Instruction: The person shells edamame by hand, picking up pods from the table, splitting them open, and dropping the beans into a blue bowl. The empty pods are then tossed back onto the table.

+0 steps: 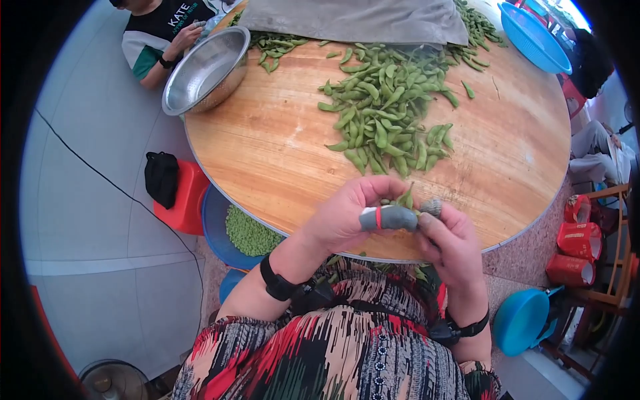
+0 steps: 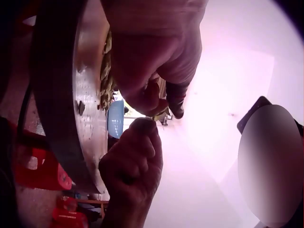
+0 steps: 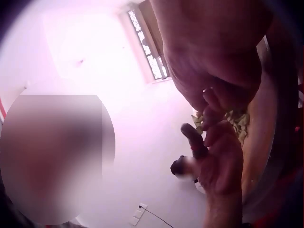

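Note:
In the head view the left hand (image 1: 357, 210), a grey cover with a red band on one finger, holds green pods (image 1: 405, 199) between thumb and fingers above the table's near edge. The right hand (image 1: 453, 240) meets it from the right, its thumb and a grey-capped finger pinched together at the pods. Exactly which pod it grips is hidden. A heap of green pods (image 1: 383, 113) lies beyond both hands on the round wooden table (image 1: 267, 147). In the left wrist view the right hand (image 2: 130, 166) faces the left hand (image 2: 156, 61), fingers curled.
A metal basin (image 1: 207, 70) sits at the table's left edge, a grey cloth (image 1: 353, 20) at the far side. Below left, a blue basin (image 1: 217, 227) holds shelled beans (image 1: 250, 232) beside a red stool (image 1: 183, 200). A blue basket (image 1: 533, 37) is far right; another person's arm (image 1: 175, 50) is far left.

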Demonstrator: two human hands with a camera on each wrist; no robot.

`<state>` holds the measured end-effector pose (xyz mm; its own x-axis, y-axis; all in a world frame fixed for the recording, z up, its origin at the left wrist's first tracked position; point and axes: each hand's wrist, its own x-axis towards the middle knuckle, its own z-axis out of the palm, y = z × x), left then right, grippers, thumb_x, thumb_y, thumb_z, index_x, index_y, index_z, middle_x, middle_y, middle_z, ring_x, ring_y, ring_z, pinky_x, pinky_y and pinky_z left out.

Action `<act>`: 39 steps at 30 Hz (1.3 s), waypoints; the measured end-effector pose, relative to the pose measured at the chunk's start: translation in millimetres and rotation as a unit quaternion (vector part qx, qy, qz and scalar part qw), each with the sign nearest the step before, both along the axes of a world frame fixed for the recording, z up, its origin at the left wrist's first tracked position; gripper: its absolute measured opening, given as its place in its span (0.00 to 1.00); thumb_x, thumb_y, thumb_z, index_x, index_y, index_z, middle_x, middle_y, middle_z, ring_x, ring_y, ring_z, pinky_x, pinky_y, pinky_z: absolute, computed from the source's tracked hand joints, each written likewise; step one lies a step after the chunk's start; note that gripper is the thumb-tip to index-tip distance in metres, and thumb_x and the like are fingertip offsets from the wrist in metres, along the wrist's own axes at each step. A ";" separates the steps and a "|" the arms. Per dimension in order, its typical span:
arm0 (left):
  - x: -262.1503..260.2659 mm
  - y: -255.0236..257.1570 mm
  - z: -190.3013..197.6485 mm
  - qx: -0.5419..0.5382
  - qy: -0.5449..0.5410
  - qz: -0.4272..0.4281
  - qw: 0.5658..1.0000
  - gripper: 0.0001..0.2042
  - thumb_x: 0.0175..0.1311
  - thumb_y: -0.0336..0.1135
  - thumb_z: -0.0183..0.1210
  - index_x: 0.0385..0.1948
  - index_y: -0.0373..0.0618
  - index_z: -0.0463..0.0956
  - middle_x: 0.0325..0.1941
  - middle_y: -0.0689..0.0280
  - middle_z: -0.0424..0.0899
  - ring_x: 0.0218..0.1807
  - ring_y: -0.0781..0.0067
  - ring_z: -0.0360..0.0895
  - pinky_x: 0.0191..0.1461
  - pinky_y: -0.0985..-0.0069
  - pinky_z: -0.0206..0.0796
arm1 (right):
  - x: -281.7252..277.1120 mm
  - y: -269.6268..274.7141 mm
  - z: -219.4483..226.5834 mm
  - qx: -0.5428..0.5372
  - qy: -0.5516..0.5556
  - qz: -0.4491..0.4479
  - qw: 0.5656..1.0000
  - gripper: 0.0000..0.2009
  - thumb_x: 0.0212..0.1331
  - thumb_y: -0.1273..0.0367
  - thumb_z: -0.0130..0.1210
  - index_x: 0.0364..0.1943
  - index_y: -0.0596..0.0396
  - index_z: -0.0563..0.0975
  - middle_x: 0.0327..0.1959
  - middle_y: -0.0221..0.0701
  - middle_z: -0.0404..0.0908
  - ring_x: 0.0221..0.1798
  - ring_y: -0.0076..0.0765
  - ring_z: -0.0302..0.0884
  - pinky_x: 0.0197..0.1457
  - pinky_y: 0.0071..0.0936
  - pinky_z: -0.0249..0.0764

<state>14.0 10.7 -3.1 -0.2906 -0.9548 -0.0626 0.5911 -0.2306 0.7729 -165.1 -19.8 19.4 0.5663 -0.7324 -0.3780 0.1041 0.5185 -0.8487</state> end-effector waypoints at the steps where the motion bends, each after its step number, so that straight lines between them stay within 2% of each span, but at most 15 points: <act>1: -1.3 1.6 0.3 0.000 0.001 -0.001 1.000 0.11 0.57 0.31 0.59 0.41 0.39 0.74 0.32 0.71 0.77 0.27 0.89 0.69 0.27 0.92 0.58 | 1.4 1.7 -1.2 -0.065 0.038 0.007 0.997 0.06 0.59 0.70 0.50 0.28 0.58 0.73 0.17 0.21 0.71 0.17 0.10 0.60 0.18 0.12 0.54; 6: 3.0 8.1 -0.6 0.093 0.005 0.035 0.995 0.09 0.53 0.28 0.60 0.36 0.38 0.75 0.28 0.70 0.77 0.26 0.87 0.70 0.24 0.90 0.58 | 3.9 7.6 -11.1 -0.228 0.118 0.001 0.967 0.07 0.56 0.73 0.52 0.24 0.62 0.73 0.16 0.22 0.71 0.20 0.14 0.65 0.22 0.17 0.60; 8: 7.2 11.9 -4.9 0.105 -0.023 0.035 0.994 0.09 0.53 0.27 0.60 0.36 0.38 0.76 0.28 0.70 0.77 0.24 0.87 0.69 0.23 0.89 0.57 | 3.8 6.3 -7.8 -0.360 0.196 0.057 0.910 0.07 0.57 0.73 0.51 0.26 0.62 0.75 0.14 0.22 0.69 0.20 0.14 0.63 0.21 0.18 0.60; 16: -1.3 13.7 5.7 0.101 -0.233 0.030 0.967 0.07 0.54 0.26 0.57 0.34 0.38 0.77 0.26 0.71 0.78 0.21 0.89 0.67 0.21 0.89 0.54 | 17.8 -4.5 -5.6 -0.243 0.132 -0.042 0.960 0.06 0.55 0.72 0.54 0.32 0.62 0.76 0.17 0.28 0.73 0.20 0.18 0.67 0.25 0.19 0.64; 18: -5.5 10.9 -3.5 0.029 -0.213 0.075 0.974 0.07 0.56 0.28 0.57 0.35 0.38 0.78 0.26 0.73 0.77 0.21 0.90 0.65 0.23 0.90 0.53 | 24.9 -5.7 -4.2 -0.392 0.149 -0.029 0.908 0.05 0.54 0.73 0.55 0.30 0.62 0.75 0.19 0.32 0.76 0.21 0.21 0.70 0.26 0.21 0.66; 20: -3.4 11.8 4.3 0.035 -0.252 0.046 0.966 0.08 0.57 0.29 0.55 0.37 0.39 0.78 0.25 0.73 0.76 0.22 0.91 0.65 0.23 0.90 0.54 | 24.5 -7.0 -5.5 -0.399 0.163 -0.043 0.901 0.05 0.52 0.73 0.57 0.29 0.62 0.75 0.20 0.35 0.77 0.22 0.25 0.72 0.27 0.22 0.67; 23: 9.9 14.7 10.2 0.075 -0.284 0.018 0.956 0.09 0.60 0.29 0.52 0.40 0.40 0.77 0.24 0.73 0.75 0.24 0.91 0.65 0.25 0.91 0.54 | 14.1 -12.1 -0.8 -0.375 0.190 -0.029 0.907 0.05 0.52 0.73 0.57 0.29 0.61 0.75 0.20 0.35 0.77 0.21 0.27 0.72 0.27 0.23 0.67; 24: 18.0 16.0 11.2 0.108 -0.277 0.022 0.955 0.10 0.61 0.28 0.50 0.41 0.40 0.76 0.24 0.73 0.74 0.24 0.90 0.65 0.26 0.92 0.54 | 5.1 -16.6 6.2 -0.301 0.167 -0.006 0.939 0.05 0.52 0.72 0.57 0.28 0.61 0.75 0.19 0.35 0.76 0.21 0.28 0.72 0.26 0.24 0.67; 26: 48.0 13.2 7.8 0.102 -0.245 0.113 0.958 0.12 0.62 0.27 0.46 0.46 0.40 0.73 0.26 0.71 0.74 0.23 0.89 0.65 0.26 0.91 0.55 | -3.7 -23.2 16.8 -0.223 0.143 0.019 0.964 0.05 0.52 0.72 0.57 0.28 0.61 0.75 0.18 0.34 0.75 0.20 0.29 0.72 0.26 0.25 0.67; 28: 69.4 9.4 4.0 0.069 -0.280 0.220 0.932 0.14 0.61 0.25 0.45 0.48 0.38 0.70 0.28 0.70 0.74 0.23 0.87 0.65 0.27 0.90 0.57 | -3.7 -29.8 20.7 -0.384 0.141 0.216 0.887 0.08 0.52 0.69 0.57 0.28 0.60 0.75 0.16 0.35 0.74 0.19 0.34 0.72 0.25 0.28 0.67; 29: 71.4 3.4 1.3 0.069 -0.281 0.219 0.932 0.14 0.61 0.25 0.45 0.48 0.38 0.70 0.28 0.70 0.74 0.23 0.87 0.65 0.27 0.90 0.57 | 10.1 -27.1 19.9 -0.461 0.233 0.192 0.835 0.10 0.52 0.66 0.58 0.29 0.59 0.73 0.17 0.37 0.74 0.21 0.41 0.74 0.25 0.32 0.68; 30: 70.8 -3.1 -1.6 0.035 -0.371 0.214 0.903 0.14 0.61 0.24 0.44 0.49 0.37 0.69 0.28 0.70 0.74 0.24 0.86 0.65 0.28 0.89 0.58 | 25.9 -24.2 15.4 -0.461 0.232 0.191 0.835 0.10 0.52 0.66 0.58 0.29 0.59 0.73 0.17 0.37 0.74 0.21 0.41 0.74 0.25 0.32 0.68; 32: 61.7 -12.7 -0.9 -0.003 -0.459 0.208 0.864 0.15 0.60 0.24 0.44 0.50 0.36 0.67 0.29 0.69 0.74 0.24 0.85 0.66 0.28 0.88 0.59 | 53.8 -21.7 -0.3 -0.576 0.422 0.067 0.697 0.11 0.52 0.64 0.57 0.29 0.57 0.70 0.19 0.40 0.76 0.24 0.47 0.76 0.26 0.36 0.71; 37: 35.4 -19.8 3.9 0.007 -0.363 0.120 0.924 0.15 0.62 0.28 0.46 0.51 0.39 0.66 0.30 0.71 0.74 0.26 0.87 0.66 0.26 0.89 0.58 | 47.3 -24.1 -17.5 -0.560 0.477 0.020 0.678 0.10 0.54 0.64 0.54 0.29 0.57 0.69 0.21 0.40 0.77 0.25 0.48 0.76 0.25 0.38 0.71; 39: 29.4 -17.8 4.2 0.024 -0.289 0.107 0.951 0.15 0.63 0.29 0.49 0.51 0.41 0.67 0.30 0.72 0.74 0.26 0.88 0.66 0.26 0.90 0.57 | 31.6 -25.1 -16.9 -0.530 0.425 -0.037 0.733 0.09 0.55 0.67 0.54 0.31 0.58 0.71 0.21 0.39 0.77 0.23 0.43 0.76 0.25 0.33 0.70</act>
<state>43.3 -7.1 1.1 0.0061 -0.9803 -0.1972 0.1081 -0.1954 0.9747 -133.5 -44.9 2.5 0.4007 -0.8861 0.2330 -0.7009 -0.4602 -0.5449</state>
